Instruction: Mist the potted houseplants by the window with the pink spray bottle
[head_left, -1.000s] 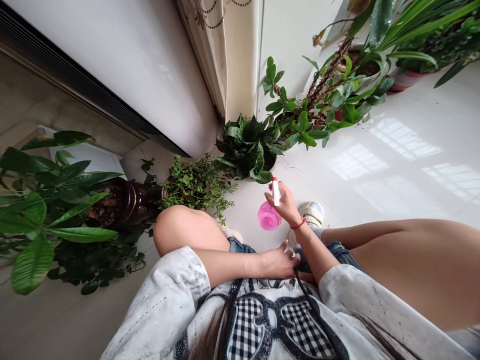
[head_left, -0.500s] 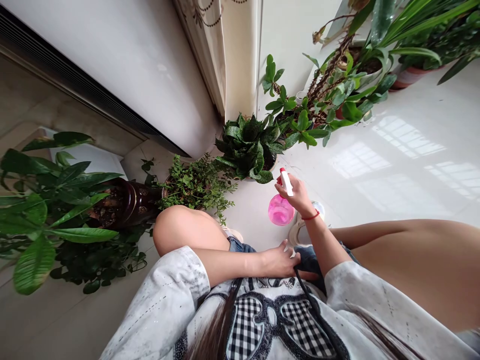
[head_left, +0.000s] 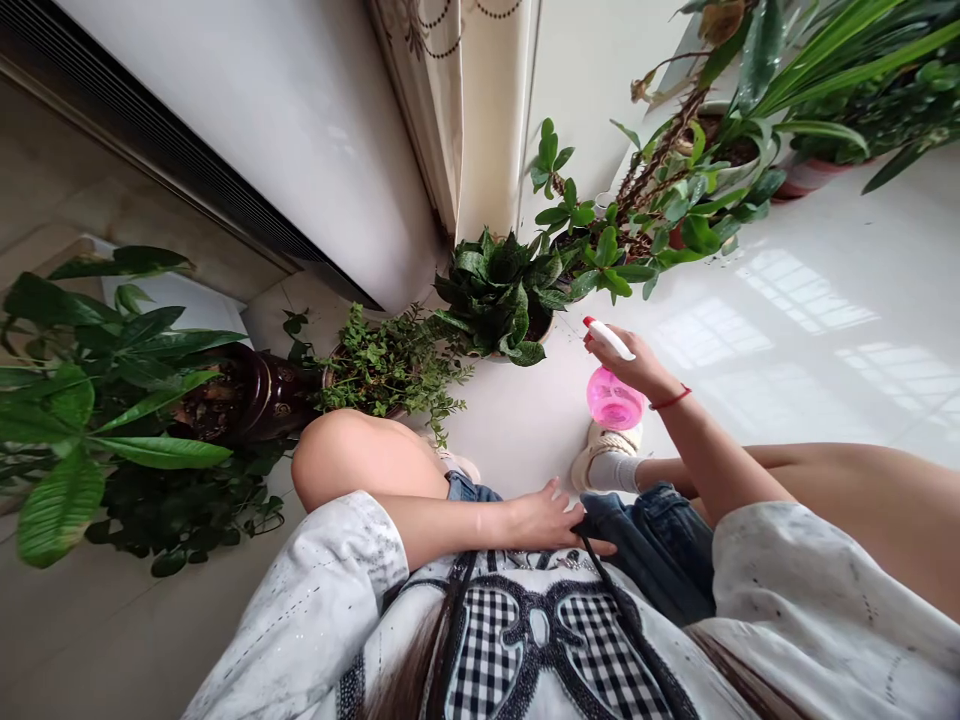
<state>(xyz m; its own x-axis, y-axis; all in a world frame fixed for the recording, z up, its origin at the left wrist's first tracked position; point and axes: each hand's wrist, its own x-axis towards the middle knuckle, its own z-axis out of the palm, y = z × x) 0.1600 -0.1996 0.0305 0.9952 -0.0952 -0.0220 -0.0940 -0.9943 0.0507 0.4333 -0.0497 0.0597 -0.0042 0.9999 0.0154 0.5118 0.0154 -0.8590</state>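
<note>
My right hand is wrapped round the neck of a pink spray bottle with a white and red trigger head. The red nozzle points up and left, toward a dark-leaved potted plant. Clear pink walls show below the hand, above my right shoe. My left hand lies across my lap with its fingers apart, against a black cord that hangs from my top. No object shows in that hand.
A low bushy plant grows beside my left knee. Farther left, a broad-leaved plant rises from a dark glazed pot. A thorny-stemmed plant and long-leaved plants line the wall at right. A tall white appliance stands beside a curtain.
My right hand has moved right with the spray bottle, and the bottle's head has turned. My right shoe and sock show more now. The left hand stays at my lap.
</note>
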